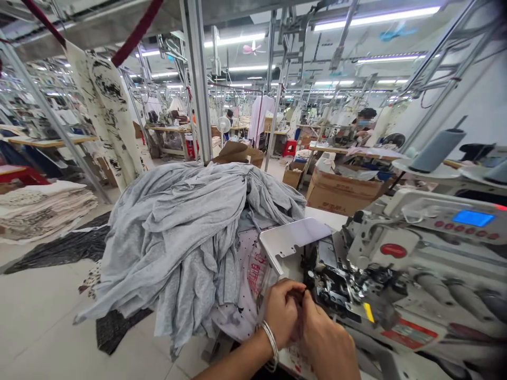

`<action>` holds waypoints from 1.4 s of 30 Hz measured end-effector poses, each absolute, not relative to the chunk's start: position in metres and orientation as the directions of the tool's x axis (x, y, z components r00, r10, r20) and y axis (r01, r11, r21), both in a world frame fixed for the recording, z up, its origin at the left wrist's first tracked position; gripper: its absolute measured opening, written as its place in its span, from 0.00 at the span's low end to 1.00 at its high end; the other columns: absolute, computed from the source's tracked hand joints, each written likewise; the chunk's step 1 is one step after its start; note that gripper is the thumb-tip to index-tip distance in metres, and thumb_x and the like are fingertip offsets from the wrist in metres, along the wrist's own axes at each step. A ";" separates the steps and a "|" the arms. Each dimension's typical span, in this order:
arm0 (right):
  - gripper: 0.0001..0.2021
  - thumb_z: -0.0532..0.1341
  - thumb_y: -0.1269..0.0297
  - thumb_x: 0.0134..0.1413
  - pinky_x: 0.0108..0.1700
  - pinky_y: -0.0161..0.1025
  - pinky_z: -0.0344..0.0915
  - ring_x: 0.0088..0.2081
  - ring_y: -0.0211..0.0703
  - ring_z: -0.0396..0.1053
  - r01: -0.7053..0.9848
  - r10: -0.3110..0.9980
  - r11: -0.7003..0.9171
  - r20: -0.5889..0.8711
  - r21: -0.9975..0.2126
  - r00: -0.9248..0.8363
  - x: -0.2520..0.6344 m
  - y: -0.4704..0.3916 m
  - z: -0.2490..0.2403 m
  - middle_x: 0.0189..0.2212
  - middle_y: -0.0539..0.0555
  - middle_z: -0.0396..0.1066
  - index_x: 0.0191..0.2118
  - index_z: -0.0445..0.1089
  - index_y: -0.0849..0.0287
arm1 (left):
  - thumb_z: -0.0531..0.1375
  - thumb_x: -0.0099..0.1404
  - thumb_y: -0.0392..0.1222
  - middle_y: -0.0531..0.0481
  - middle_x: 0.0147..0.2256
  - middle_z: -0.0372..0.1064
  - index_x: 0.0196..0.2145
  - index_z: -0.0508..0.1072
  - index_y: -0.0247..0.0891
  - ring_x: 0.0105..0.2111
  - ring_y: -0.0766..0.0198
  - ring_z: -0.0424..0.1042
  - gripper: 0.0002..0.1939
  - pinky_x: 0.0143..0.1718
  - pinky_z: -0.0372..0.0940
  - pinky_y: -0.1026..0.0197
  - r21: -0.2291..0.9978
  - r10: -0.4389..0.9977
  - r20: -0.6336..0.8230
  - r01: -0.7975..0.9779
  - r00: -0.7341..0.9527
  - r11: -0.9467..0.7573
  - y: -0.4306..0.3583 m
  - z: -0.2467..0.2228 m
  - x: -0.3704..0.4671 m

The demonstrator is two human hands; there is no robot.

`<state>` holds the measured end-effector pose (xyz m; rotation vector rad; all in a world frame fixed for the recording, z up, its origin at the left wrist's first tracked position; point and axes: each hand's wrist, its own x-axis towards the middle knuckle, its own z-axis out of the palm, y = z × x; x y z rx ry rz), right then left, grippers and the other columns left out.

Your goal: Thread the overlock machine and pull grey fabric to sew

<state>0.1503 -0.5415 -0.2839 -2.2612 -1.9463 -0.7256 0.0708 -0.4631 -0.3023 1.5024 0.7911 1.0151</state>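
Note:
My left hand (282, 309), with silvery bangles at the wrist, is closed, its fingers curled in towards the other hand. Pressed close beside it, my right hand (327, 338) is closed too, thumb and finger meeting the left fingertips. Whatever they pinch is small and dark or hidden by the fingers. Both hands are at the front left of an industrial sewing machine (396, 253), just beside its exposed metal looper parts (336, 287). A pale metal cover plate (295, 237) stands swung out behind the hands. Printed fabric shows below them.
Left of the machine lies a large heap of grey fabric (178, 211), draping towards the floor. A grey thread cone (441, 150) stands above the machine. Behind are a cardboard box (344, 190) and a metal post (198, 79). Folded printed cloth (47, 208) is stacked at left.

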 end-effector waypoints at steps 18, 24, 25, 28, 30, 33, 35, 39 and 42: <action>0.17 0.47 0.64 0.70 0.37 0.33 0.74 0.38 0.42 0.78 0.944 0.775 -0.152 0.558 -0.291 0.297 0.179 -0.599 -0.279 0.40 0.55 0.78 0.50 0.71 0.62 | 0.59 0.51 0.57 0.48 0.24 0.70 0.25 0.71 0.37 0.26 0.58 0.69 0.19 0.31 0.64 0.58 1.000 0.905 -0.015 0.017 0.426 0.008 -0.450 -0.300 0.102; 0.22 0.48 0.53 0.67 0.26 0.40 0.74 0.26 0.47 0.76 0.824 0.619 -0.539 0.580 -0.176 0.529 0.288 -0.698 -0.272 0.31 0.57 0.78 0.40 0.75 0.61 | 0.62 0.47 0.58 0.50 0.23 0.67 0.23 0.69 0.37 0.25 0.59 0.68 0.19 0.29 0.62 0.60 0.996 0.904 -0.036 0.085 0.425 0.000 -0.444 -0.298 0.105; 0.23 0.48 0.51 0.65 0.26 0.43 0.74 0.27 0.49 0.76 0.787 0.607 -0.596 0.553 -0.158 0.570 0.308 -0.712 -0.272 0.31 0.58 0.78 0.40 0.76 0.62 | 0.62 0.47 0.58 0.51 0.22 0.67 0.22 0.69 0.37 0.25 0.60 0.67 0.19 0.29 0.62 0.60 0.995 0.905 -0.028 0.098 0.424 -0.015 -0.444 -0.297 0.106; 0.22 0.50 0.54 0.58 0.36 0.51 0.75 0.36 0.56 0.76 0.783 0.690 -0.607 0.396 -0.138 0.605 0.356 -0.739 -0.279 0.36 0.60 0.77 0.41 0.77 0.62 | 0.60 0.49 0.60 0.51 0.22 0.68 0.23 0.69 0.38 0.25 0.59 0.68 0.20 0.29 0.63 0.60 0.988 0.911 0.004 0.137 0.412 -0.067 -0.446 -0.297 0.109; 0.22 0.50 0.60 0.53 0.41 0.53 0.74 0.40 0.56 0.75 0.801 0.743 -0.582 0.309 -0.139 0.593 0.374 -0.746 -0.284 0.39 0.62 0.76 0.44 0.76 0.63 | 0.60 0.49 0.61 0.51 0.23 0.69 0.24 0.70 0.38 0.26 0.58 0.69 0.21 0.30 0.65 0.60 0.983 0.915 0.013 0.161 0.404 -0.085 -0.447 -0.297 0.111; 0.22 0.48 0.65 0.53 0.44 0.49 0.73 0.42 0.53 0.74 0.798 0.753 -0.585 0.266 -0.146 0.601 0.387 -0.747 -0.285 0.39 0.61 0.76 0.46 0.76 0.62 | 0.61 0.48 0.62 0.50 0.23 0.70 0.24 0.71 0.38 0.25 0.58 0.70 0.22 0.30 0.66 0.60 0.976 0.918 0.025 0.188 0.397 -0.108 -0.450 -0.296 0.114; 0.22 0.47 0.64 0.57 0.44 0.46 0.72 0.41 0.50 0.74 0.773 0.728 -0.614 0.263 -0.159 0.633 0.393 -0.748 -0.282 0.38 0.60 0.74 0.46 0.76 0.60 | 0.62 0.48 0.62 0.50 0.23 0.70 0.24 0.71 0.38 0.24 0.58 0.70 0.22 0.28 0.67 0.61 0.975 0.920 0.049 0.183 0.389 -0.130 -0.451 -0.296 0.116; 0.25 0.43 0.64 0.60 0.40 0.48 0.71 0.38 0.53 0.73 0.666 0.614 -0.726 0.276 -0.172 0.740 0.402 -0.752 -0.279 0.39 0.63 0.71 0.48 0.74 0.65 | 0.63 0.48 0.65 0.51 0.22 0.70 0.23 0.71 0.38 0.23 0.60 0.69 0.24 0.25 0.67 0.63 0.973 0.925 0.094 0.162 0.369 -0.163 -0.456 -0.295 0.119; 0.22 0.47 0.64 0.58 0.44 0.52 0.69 0.42 0.57 0.71 0.672 0.629 -0.721 0.248 -0.167 0.737 0.405 -0.751 -0.275 0.40 0.62 0.72 0.49 0.75 0.63 | 0.64 0.47 0.66 0.51 0.23 0.70 0.23 0.72 0.38 0.25 0.59 0.70 0.26 0.27 0.67 0.63 0.967 0.929 0.116 0.174 0.353 -0.186 -0.457 -0.296 0.119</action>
